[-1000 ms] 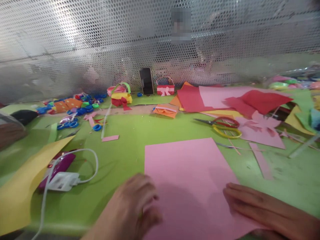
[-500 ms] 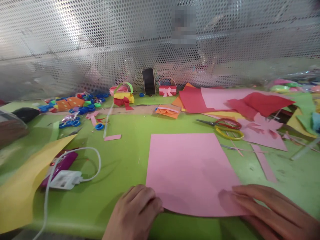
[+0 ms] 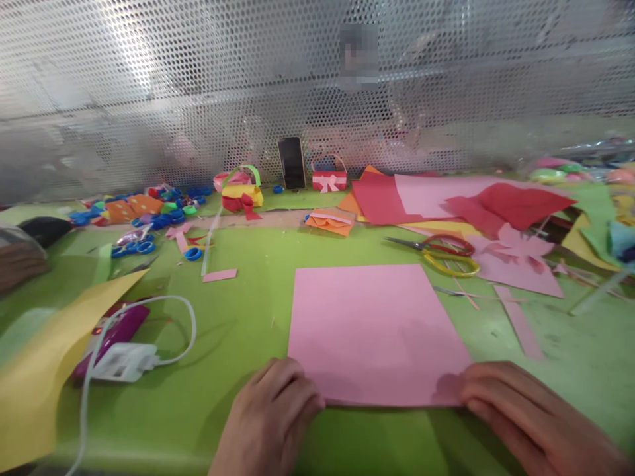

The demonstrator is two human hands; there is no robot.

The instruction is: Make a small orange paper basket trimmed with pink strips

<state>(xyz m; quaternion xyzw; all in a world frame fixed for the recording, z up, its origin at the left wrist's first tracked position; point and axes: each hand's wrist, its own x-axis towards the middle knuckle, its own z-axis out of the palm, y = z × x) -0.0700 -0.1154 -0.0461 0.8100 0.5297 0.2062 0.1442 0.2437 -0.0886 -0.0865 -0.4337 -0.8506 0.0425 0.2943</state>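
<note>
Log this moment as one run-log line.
left hand: on near-left corner of pink paper | right hand: on near-right corner | paper: flat on green table | scissors: behind, untouched

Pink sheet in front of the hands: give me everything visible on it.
The plain pink paper sheet lies flat on the green table, roughly rectangular and unmarked. Its near edge looks doubled, possibly a fold. The left hand presses its near left corner, the right hand its near right corner. Nothing else touches it.
</note>
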